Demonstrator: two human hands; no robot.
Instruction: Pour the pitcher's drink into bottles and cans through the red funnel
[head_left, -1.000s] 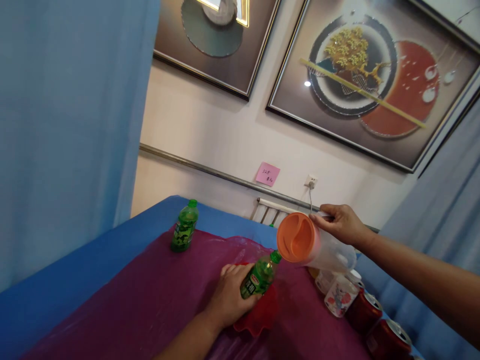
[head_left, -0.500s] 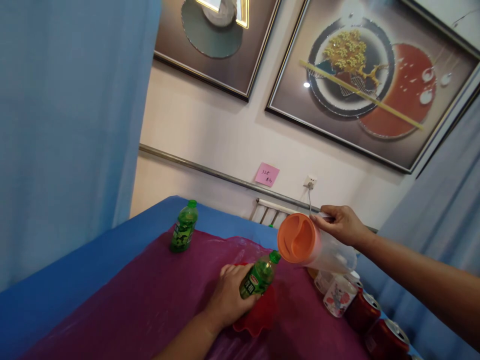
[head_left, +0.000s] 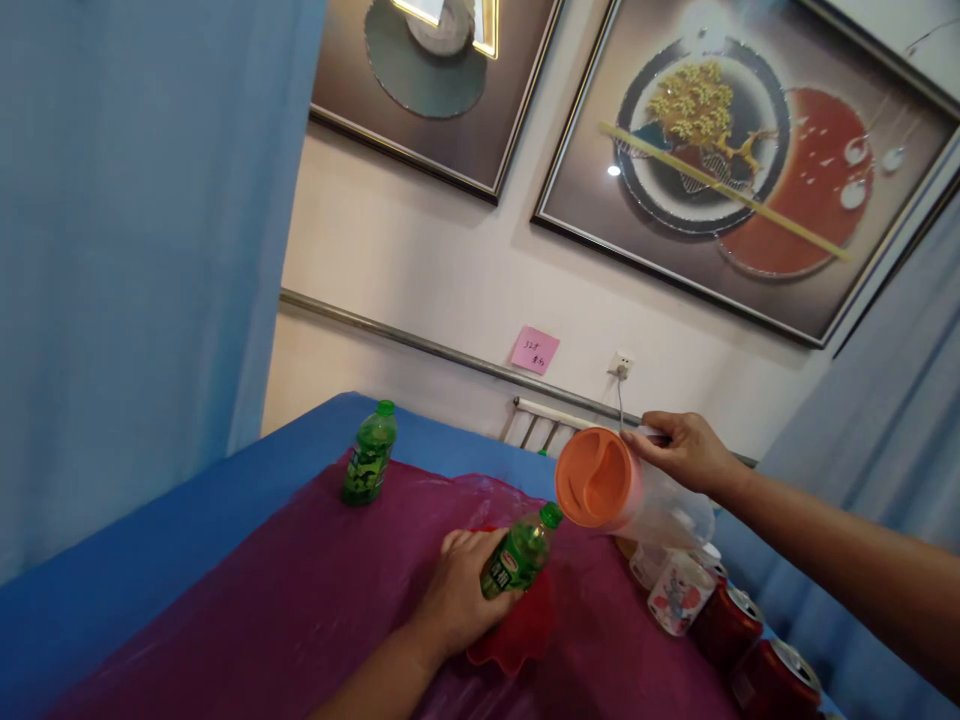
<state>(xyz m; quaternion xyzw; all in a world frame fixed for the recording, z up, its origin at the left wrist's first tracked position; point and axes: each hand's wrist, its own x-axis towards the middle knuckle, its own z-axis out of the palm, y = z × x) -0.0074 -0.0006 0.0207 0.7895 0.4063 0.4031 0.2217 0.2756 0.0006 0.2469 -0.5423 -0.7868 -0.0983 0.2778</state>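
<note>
Cloth in blue covers the table (head_left: 150, 540), and a purple sheet (head_left: 300, 600) lies over its middle. Above the sheet's right part my right hand (head_left: 686, 450) is clenched round the handle of a clear pitcher (head_left: 660, 510). The pitcher is tipped almost onto its side: its long axis runs nearly level, the orange lid (head_left: 596, 478) pointing left and a little towards me, the base off to the right.

Just below the lid, my left hand (head_left: 457, 595) is wrapped round a green bottle (head_left: 517, 558). It leans, its long axis rising from lower left to upper right, the green cap aimed at the lid's lower edge. The cap seems just short of the lid, though I cannot be sure they are apart. The bottle's foot sits in a red dish (head_left: 525, 630) on the sheet.

A second green bottle (head_left: 369, 455) stands upright, well apart, at the sheet's far left edge. Red cans (head_left: 724, 620) and a small jar (head_left: 679, 590) crowd together beneath the pitcher's base.
</note>
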